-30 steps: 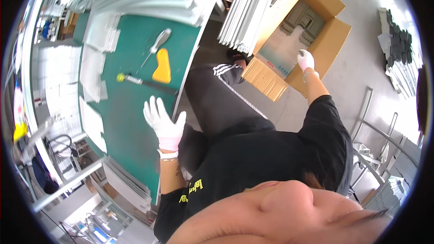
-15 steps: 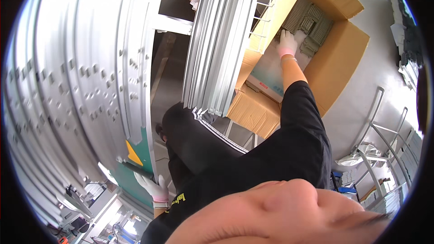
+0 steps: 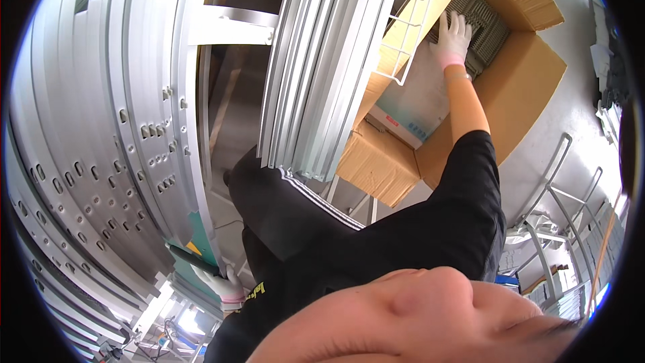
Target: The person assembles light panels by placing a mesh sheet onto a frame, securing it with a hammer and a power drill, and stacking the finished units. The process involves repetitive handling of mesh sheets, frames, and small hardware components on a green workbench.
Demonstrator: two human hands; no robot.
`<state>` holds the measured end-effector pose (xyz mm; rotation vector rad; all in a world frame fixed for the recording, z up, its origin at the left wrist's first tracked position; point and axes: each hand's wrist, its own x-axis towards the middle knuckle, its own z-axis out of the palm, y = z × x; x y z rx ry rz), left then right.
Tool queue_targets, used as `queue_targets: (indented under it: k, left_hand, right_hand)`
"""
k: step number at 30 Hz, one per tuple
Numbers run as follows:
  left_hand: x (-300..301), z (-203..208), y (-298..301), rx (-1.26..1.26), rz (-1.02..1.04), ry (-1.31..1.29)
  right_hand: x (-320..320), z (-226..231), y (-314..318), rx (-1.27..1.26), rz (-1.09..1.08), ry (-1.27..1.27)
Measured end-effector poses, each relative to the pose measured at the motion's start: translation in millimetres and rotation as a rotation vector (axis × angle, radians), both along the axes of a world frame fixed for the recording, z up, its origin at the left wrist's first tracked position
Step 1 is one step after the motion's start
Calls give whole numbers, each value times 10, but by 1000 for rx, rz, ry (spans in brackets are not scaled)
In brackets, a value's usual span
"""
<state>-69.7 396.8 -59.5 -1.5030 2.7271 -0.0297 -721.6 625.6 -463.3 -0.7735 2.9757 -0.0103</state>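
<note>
Fingers (image 3: 458, 25) of the gloved right hand (image 3: 452, 40) rest on grey ribbed parts (image 3: 485, 19).

The right arm is stretched far forward and up, nearly straight, with the forearm bare below a black sleeve. The right hand (image 3: 453, 35) is gloved in white (a pink cuff at the wrist), and its fingers are spread flat, palm down. The left arm is kept low and close to the body, bent back at the elbow. The left hand (image 3: 225, 286), also gloved in white, is seen only in part, with its fingers curled; its grip cannot be told.
</note>
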Motion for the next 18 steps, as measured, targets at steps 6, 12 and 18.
queue_targets:
  k: [6, 12, 18]
  left_hand:
    - [-68, -45, -9, 49, 91, 84]
    - [202, -55, -23, -23, 60, -2]
    - [219, -47, -44, -26, 59, -5]
  right_hand:
    - [-240, 203, -293, 287, -165, -258]
    - [-44, 150, -315, 224, -78, -392]
    - [-225, 84, -263, 315, -54, -434]
